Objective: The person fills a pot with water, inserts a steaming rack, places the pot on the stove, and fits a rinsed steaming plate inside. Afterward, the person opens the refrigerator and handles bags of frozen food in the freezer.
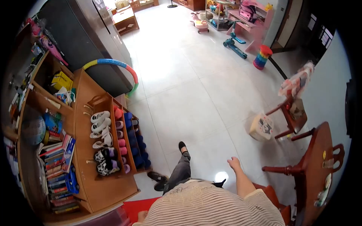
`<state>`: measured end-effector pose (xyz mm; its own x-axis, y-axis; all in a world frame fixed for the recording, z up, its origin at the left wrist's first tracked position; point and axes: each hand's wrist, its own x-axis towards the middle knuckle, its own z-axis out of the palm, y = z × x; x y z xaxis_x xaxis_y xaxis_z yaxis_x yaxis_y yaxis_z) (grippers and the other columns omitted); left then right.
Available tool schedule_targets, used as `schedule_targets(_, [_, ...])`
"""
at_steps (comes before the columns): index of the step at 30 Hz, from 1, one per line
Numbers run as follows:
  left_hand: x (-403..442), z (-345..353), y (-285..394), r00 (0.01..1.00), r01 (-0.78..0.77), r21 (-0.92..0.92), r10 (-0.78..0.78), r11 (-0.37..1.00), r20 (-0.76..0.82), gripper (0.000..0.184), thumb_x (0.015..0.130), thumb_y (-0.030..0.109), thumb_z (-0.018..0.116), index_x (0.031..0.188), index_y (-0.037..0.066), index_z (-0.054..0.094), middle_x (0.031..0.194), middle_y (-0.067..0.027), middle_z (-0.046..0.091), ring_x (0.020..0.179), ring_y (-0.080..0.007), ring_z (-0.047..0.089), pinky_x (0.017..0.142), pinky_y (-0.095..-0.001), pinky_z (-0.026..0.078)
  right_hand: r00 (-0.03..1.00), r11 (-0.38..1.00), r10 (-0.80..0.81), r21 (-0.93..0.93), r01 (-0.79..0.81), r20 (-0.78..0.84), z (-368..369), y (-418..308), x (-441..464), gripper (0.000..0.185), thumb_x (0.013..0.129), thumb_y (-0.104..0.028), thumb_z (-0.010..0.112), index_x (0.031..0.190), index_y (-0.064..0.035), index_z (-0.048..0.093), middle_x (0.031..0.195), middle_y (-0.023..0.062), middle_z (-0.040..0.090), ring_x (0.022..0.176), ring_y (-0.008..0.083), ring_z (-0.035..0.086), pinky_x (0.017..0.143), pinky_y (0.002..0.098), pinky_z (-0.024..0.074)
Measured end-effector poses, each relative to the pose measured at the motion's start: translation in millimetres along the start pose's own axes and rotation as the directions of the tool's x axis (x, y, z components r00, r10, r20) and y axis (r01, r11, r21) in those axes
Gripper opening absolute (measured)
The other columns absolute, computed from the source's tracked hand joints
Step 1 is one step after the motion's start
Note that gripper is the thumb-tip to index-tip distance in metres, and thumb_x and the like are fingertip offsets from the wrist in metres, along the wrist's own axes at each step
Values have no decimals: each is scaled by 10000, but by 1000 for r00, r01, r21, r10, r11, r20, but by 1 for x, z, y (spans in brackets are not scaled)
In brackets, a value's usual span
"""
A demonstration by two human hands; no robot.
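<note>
My right hand (234, 164) hangs in front of me over the tiled floor, its fingers curled in, with nothing showing in them. The nearest things to it are the stool with a printed lid (261, 127) and the dark red round table (320, 165), both apart from it. Only a bit of my left hand (142, 215) shows at the lower edge beside my striped shirt, near a red mat (137, 207); its fingers are hidden. One foot in a dark shoe (182, 146) is stretched forward on the floor.
To the left stands a wooden shoe cabinet (85, 150) with shoes on tilted racks, beside shelves of books (58, 173). A hula hoop (113, 62) leans by the fridge. On the right are a wooden chair (296, 116), a rainbow stool (262, 58) and a scooter (235, 47).
</note>
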<state>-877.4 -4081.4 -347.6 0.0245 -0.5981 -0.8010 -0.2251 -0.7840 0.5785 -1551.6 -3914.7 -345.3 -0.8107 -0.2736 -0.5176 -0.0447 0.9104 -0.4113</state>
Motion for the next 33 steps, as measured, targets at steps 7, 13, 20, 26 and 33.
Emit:
schedule_targets(7, [212,192,300,983,52,164,-22,985,-180,89,799,134,540,861,76,510,501,-38,418,361,-191,398,334,-359,364,997,999,-5,-38,8,75,-18,-152,130,563,683,-315,677,1122,19,568,1079,213,597,1008,324,574,855,373,456])
schedule_targets(13, [313,408,600,909,-415,255,388,873,151,363,754,165,613,1098,67,553,770,-49,562,566,-129,512,424,-293,427,987,989,148,6,-148,58,-45,-210,212,533,671,-325,643,1072,22,593,1072,227,591,1024,341,559,883,381,439])
schedule_targets(20, [399,564,766,802,-583,291,480,759,356,427,730,196,645,1115,32,558,791,-75,588,539,-163,533,440,-300,463,959,966,251,-97,-239,134,-44,-309,380,382,643,-269,643,900,13,657,907,220,635,892,342,610,795,402,474])
schedule_targets(26, [431,589,875,941,-339,428,300,838,158,421,726,162,655,1115,38,550,774,-65,584,527,-145,520,419,-293,463,982,968,17,-250,31,190,-71,-492,564,383,692,-289,652,948,-4,658,957,205,638,890,318,619,792,386,484])
schedule_targets(33, [519,592,1036,892,-409,353,450,841,-38,408,726,139,653,1111,50,550,890,-92,611,717,-162,590,451,-286,489,953,961,-276,15,277,127,-92,-781,714,489,723,-306,622,1109,-8,585,1108,183,595,1034,303,571,890,369,448])
